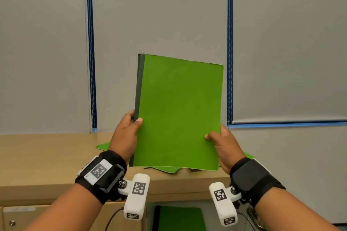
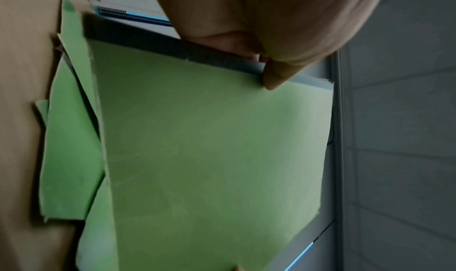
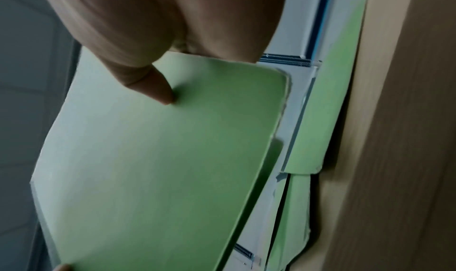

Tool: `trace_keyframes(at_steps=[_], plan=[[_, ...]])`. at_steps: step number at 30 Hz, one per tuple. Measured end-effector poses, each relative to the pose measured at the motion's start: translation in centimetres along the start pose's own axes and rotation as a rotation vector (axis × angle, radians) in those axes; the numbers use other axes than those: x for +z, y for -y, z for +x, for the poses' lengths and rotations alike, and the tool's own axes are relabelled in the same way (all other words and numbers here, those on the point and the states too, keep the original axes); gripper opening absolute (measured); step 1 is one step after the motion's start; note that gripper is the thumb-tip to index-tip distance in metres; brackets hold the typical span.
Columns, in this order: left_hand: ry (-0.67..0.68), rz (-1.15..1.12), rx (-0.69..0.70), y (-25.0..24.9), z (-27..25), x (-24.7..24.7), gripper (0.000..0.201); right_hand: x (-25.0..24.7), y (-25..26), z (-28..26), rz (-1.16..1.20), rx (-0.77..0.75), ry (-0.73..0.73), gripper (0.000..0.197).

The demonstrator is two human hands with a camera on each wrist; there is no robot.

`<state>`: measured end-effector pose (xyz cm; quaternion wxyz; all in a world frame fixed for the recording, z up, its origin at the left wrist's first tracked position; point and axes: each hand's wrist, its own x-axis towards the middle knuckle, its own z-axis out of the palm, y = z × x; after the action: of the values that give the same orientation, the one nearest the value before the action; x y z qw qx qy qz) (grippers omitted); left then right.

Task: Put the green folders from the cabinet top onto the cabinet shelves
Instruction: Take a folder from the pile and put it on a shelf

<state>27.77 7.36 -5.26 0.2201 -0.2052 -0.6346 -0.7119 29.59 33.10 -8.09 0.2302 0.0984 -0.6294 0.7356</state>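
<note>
Head view: the left hand (image 1: 126, 135) and right hand (image 1: 224, 146) pinch a green folder (image 1: 178, 112) by its side edges, upright above the cabinet top (image 1: 47, 155). More folders (image 1: 102, 146) lie below the fingers; another (image 1: 180, 218) on the shelf.

Left wrist: thumb (image 2: 273, 76) clamps the dark spine.

Right wrist: thumb (image 3: 158, 90) presses the cover.

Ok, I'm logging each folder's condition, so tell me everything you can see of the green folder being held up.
The green folder is a flat rectangular cover, matte like card, with a dark strip along its left spine and a slightly worn upper right edge. It is closed, held upright and a little tilted above the wooden cabinet top. The left hand pinches its spine side and the right hand its lower right edge, thumbs on the front. More green folders lie beneath it.
</note>
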Motion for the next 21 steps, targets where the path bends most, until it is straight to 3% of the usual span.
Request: trace_keyframes(at_steps=[3,5,8,11,16,21], plan=[[0.043,-0.119,-0.012,-0.6,-1.2,0.1,0.030,-0.8,-0.1,0.2,-0.135,-0.088,-0.061,0.066],[0.066,-0.143,-0.025,-0.1,-2.2,0.0,0.028,-1.4,-0.1,0.0,-0.103,-0.081,-0.062,0.074],[0.022,-0.096,-0.042,2.2,-3.6,-0.6,0.023,-2.3,-0.9,-1.0,-0.025,-0.014,-0.014,0.048],[-0.026,-0.065,-0.104,5.7,-5.4,-1.3,0.019,-2.8,-3.0,-2.9,-0.076,0.045,0.015,0.036],[0.023,-0.076,-0.219,11.3,-9.9,-2.1,0.027,-3.9,-8.8,-6.1,-0.022,0.200,0.024,0.035],[-0.031,-0.107,-0.283,17.2,-14.5,-2.6,0.027,-5.2,-15.8,-9.0,0.023,0.317,0.035,0.035]])
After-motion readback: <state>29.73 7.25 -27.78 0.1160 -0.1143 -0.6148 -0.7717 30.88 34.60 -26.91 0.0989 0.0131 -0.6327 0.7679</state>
